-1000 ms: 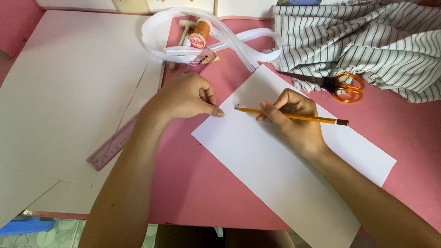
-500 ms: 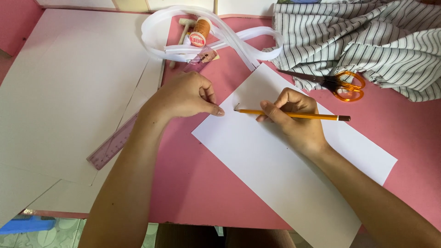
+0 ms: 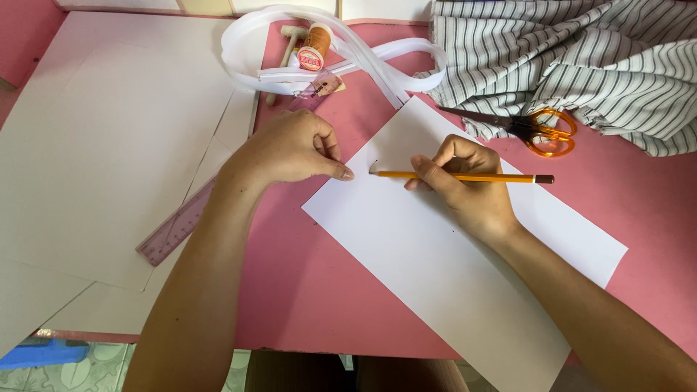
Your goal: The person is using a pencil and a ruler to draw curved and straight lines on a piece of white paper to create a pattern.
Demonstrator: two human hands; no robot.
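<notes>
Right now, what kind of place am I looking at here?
Probably a home sewing or craft table: striped fabric bunched beside orange-handled scissors, a white zipper looped around a thread spool, and the right hand marking white paper with a pencil.

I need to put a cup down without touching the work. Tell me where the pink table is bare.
Bare pink table lies right of the white sheet, below the striped fabric and orange-handled scissors. A smaller patch sits between the left forearm and that sheet, near the front edge. Crowded: the top middle, with white zipper tape and thread spool; large paper sheets cover the left.
</notes>
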